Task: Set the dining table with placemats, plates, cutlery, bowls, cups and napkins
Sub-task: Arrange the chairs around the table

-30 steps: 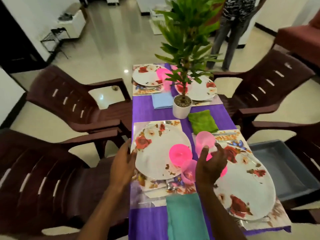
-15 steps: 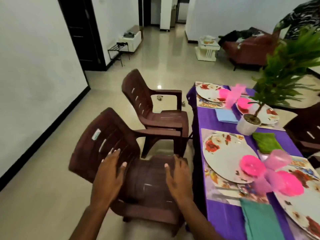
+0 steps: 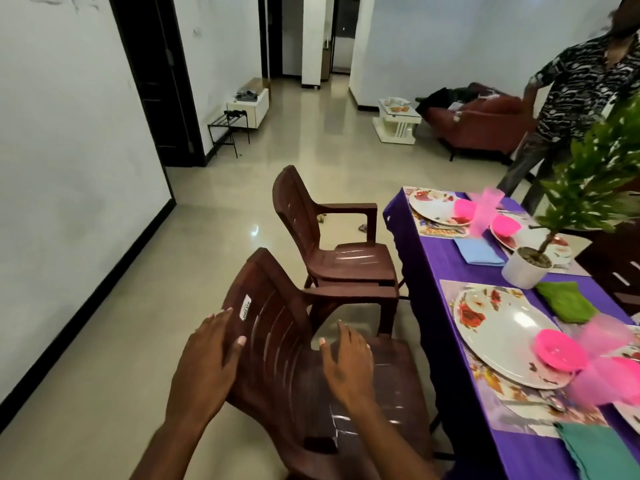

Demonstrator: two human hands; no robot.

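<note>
My left hand (image 3: 211,362) lies with straight fingers against the backrest edge of a brown plastic chair (image 3: 277,341). Over its seat my right hand (image 3: 346,365) is spread; neither hand holds anything. To the right, the table under a purple cloth (image 3: 429,271) carries a floral plate (image 3: 498,337) on a placemat (image 3: 453,296), a pink bowl (image 3: 559,349), blurred pink cups (image 3: 602,372), a spoon (image 3: 540,405), and green (image 3: 568,301), teal (image 3: 602,452) and blue (image 3: 479,251) napkins. The far plates (image 3: 436,206) hold pink bowls (image 3: 465,207) beside a pink cup (image 3: 485,209).
A potted plant (image 3: 526,270) stands mid-table. A second brown chair (image 3: 332,237) sits further along the table's left side. A person (image 3: 571,98) stands beyond the far end. A sofa (image 3: 485,126), a white side table (image 3: 396,123) and a shoe rack (image 3: 225,129) lie across the tiled floor.
A second ago my right hand was at the pink cups and my left by the near plate. The view has swung left, and both hands now sit at the near brown chair.
</note>
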